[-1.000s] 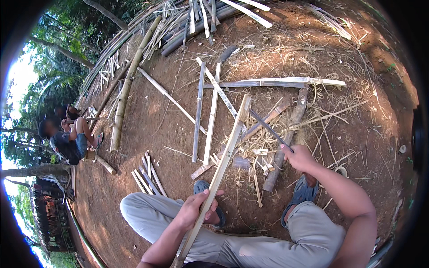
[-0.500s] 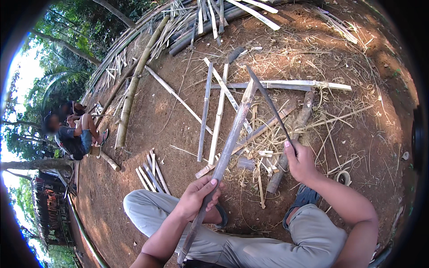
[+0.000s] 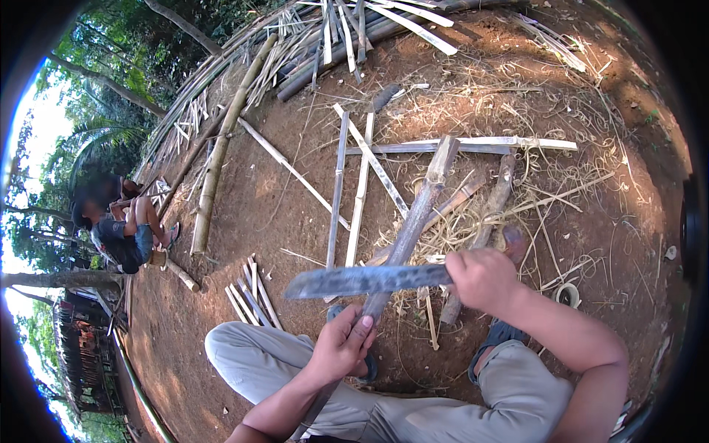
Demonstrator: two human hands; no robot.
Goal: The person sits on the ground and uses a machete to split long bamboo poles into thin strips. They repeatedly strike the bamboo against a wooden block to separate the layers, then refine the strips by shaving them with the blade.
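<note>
Clasping, with the left grip (image 3: 341,347) at lower centre, a split bamboo strip (image 3: 413,221), slanting to upper centre, showing scuffed grey-brown skin and a ringed node near its tip. Clenching, with the right grip (image 3: 484,280) right of centre, a machete (image 3: 362,280) by its hidden handle, holding its broad, dark-mottled metal blade crosswise before the strip. Sitting near curly, pale shavings (image 3: 450,238).

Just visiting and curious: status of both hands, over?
Left hand gripping bamboo strip. Right hand holding machete, blade crossing the strip in view, contact unclear. Loose shavings beyond.
</note>
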